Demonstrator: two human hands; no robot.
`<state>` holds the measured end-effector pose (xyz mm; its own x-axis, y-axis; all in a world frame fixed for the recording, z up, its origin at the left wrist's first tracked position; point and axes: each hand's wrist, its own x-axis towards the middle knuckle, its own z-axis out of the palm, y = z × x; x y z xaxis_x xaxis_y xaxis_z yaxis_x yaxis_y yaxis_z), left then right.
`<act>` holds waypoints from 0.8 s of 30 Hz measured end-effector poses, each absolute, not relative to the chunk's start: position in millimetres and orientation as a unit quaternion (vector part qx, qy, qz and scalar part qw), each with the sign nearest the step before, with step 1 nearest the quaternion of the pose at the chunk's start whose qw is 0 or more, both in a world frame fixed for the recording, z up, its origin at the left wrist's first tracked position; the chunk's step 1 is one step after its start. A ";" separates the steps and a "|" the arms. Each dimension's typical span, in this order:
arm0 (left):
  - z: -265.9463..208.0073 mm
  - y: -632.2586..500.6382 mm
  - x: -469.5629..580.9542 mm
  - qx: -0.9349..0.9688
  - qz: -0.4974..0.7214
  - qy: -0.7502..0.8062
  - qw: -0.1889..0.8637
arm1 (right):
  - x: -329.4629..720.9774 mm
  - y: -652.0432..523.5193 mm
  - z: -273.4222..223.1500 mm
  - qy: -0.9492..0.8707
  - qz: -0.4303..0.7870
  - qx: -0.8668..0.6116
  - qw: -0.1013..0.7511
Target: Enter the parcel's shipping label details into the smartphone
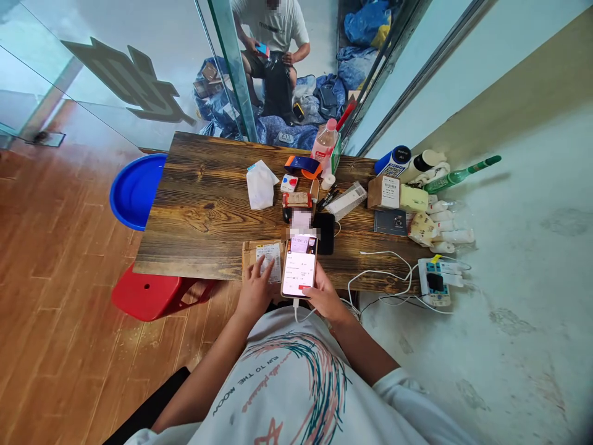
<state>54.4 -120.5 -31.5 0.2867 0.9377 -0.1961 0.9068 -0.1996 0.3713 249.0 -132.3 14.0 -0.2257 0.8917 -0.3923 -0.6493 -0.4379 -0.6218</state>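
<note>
My right hand (322, 293) is closed around a smartphone (296, 272), its lit screen facing up and a white charging cable (296, 309) plugged into its lower end. The thumb lies on the screen near a red button. To the left of the phone, my left hand (256, 285) rests with fingers spread on a small cardboard parcel (249, 250). A white printed label (273, 256) covers part of that parcel, and fingertips touch it. Just beyond the phone lie a black phone (323, 233) and a red-and-tan packet (297, 200).
On the wooden table (194, 210) are a crumpled white bag (260, 185), a pink-capped bottle (325, 145), a brown box (383, 193) and a green bottle (458, 175). A power strip (434, 284) trails cables at right. Behind the glass sits another person (273, 37) among blue sacks.
</note>
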 end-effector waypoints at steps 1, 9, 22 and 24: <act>-27.6 -120.9 51.4 0.750 0.074 0.615 0.233 | 251.0 -133.2 14.9 -0.172 0.761 -0.367 0.506; 3.3 -117.8 18.7 0.533 0.234 0.754 0.304 | 267.9 -141.0 18.3 -0.212 0.744 -0.380 0.508; -5.0 -130.9 19.8 0.523 0.284 0.761 0.257 | 285.4 -152.5 12.9 -0.215 0.750 -0.366 0.507; -6.4 -132.5 18.2 0.518 0.291 0.762 0.258 | 289.7 -154.5 10.9 -0.217 0.747 -0.376 0.503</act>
<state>18.2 -132.5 -6.4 -0.3305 0.9394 -0.0913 0.6396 0.2941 0.7102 289.7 -154.5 10.9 -0.2118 0.9150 -0.3434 -0.5884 -0.3999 -0.7027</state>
